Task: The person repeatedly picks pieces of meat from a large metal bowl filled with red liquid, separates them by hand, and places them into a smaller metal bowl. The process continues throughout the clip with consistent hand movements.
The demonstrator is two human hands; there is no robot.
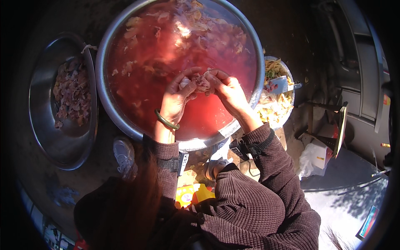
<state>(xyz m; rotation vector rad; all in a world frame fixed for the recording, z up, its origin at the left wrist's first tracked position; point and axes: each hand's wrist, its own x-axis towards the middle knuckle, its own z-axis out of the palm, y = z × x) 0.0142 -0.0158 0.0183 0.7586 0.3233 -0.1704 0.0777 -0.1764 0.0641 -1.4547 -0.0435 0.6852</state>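
A large metal basin (101, 72) of red, bloody water stands before me, with pale and yellowish pieces of raw meat or skin (200, 23) in it. Above the water, near the basin's close side, both my hands hold one small piece of raw pink meat (202, 83). My left hand (178, 93), with a green bangle at its wrist, grips it from the left. The fingertips of my right hand (227, 89) pinch its right side. What the piece is exactly cannot be told.
At the left, a wide steel bowl (40, 125) holds a heap of raw meat pieces (73, 93). To the right, a cleaver (281, 85) lies across a basin (293, 73) of scraps. A wooden stool (340, 131) and a white plastic bag (309, 159) are farther right. My shoes are below the basin.
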